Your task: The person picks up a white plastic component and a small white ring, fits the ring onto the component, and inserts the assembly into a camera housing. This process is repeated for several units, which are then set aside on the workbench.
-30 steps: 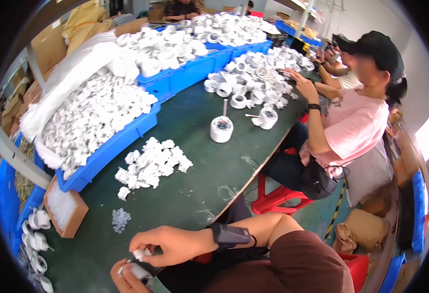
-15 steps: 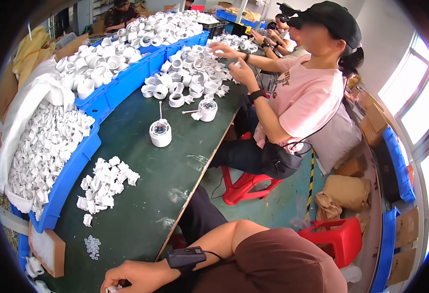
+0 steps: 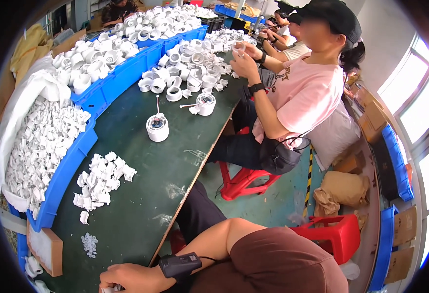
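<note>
My right hand (image 3: 135,278) is at the lower edge, its forearm coming in from the lower right with a black device strapped at the wrist. The fingers are closed around a small white plastic part (image 3: 111,289), mostly cut off by the picture's edge. My left hand is out of view. Nearest to the hand on the green table (image 3: 126,215) lies a cluster of small clear plastic pieces (image 3: 89,245). Beyond it sits a loose heap of small white plastic clips (image 3: 102,183). Two white round housings (image 3: 157,129) with circuit boards and upright or sideways stems stand farther off.
Blue bins (image 3: 70,168) along the table's left side hold white clips and round white fittings. A pile of white rings (image 3: 190,68) covers the far table. On the right, a co-worker in a pink shirt (image 3: 305,90) sits on a red stool (image 3: 246,183); another red stool (image 3: 339,237) stands nearer.
The view has shifted slightly. The co-worker's far hand has come back from the pile of rings, and both their hands now meet at a white ring. My right hand stays nearly in place.
</note>
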The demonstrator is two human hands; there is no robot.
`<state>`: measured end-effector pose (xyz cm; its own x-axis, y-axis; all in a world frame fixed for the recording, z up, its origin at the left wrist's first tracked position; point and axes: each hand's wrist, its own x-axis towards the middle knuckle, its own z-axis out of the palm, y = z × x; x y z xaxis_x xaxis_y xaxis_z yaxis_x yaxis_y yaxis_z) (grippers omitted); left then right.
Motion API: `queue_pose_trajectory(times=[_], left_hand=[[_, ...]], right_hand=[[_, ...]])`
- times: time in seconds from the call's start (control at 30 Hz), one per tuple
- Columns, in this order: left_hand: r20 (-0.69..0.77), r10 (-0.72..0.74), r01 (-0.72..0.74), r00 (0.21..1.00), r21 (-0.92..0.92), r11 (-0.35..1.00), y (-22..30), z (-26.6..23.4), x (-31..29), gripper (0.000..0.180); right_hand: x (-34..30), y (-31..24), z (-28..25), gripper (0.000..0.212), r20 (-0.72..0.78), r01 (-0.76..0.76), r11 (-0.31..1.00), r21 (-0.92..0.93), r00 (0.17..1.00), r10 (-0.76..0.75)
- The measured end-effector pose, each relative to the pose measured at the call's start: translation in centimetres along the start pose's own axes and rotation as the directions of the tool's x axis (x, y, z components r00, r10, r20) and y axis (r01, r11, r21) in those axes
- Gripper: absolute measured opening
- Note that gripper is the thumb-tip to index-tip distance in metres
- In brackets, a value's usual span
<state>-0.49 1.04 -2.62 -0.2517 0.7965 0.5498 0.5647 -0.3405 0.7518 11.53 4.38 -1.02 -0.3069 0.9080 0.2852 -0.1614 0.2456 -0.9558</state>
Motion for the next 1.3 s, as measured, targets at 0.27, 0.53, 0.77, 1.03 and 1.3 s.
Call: queue_pose_trajectory(times=[0.27,0.53,0.77,1.03,1.3], left_hand=[[-0.01,0.032,-0.031,0.999,0.066,0.997,-0.6,-0.2,-0.1,0.054],[0.114,0.095,-0.102,0.989,0.062,0.993,-1.4,-0.7,0.4,0.05],[0.072,-0.107,0.105,0.992,0.035,0.994,0.9,-1.0,0.0,0.046],[0.193,-0.042,0.039,0.98,0.02,0.999,-1.0,-2.1,0.0,0.024],[0.146,0.087,-0.085,0.985,-0.018,0.996,-1.3,-2.3,0.0,0.036]], right_hand=[[-0.2,1.8,1.4,0.012,-0.122,0.094,0.996,-0.005,0.988,-0.094],[0.4,2.0,0.1,0.014,0.023,-0.119,0.923,0.365,0.993,0.119],[0.8,3.1,0.5,0.011,-0.007,0.04,0.971,0.237,0.999,-0.039],[0.6,1.5,-3.2,0.012,0.156,-0.24,0.966,0.094,0.962,0.224],[1.6,-0.3,-2.9,0.01,0.312,-0.52,0.835,0.18,0.835,0.453]])
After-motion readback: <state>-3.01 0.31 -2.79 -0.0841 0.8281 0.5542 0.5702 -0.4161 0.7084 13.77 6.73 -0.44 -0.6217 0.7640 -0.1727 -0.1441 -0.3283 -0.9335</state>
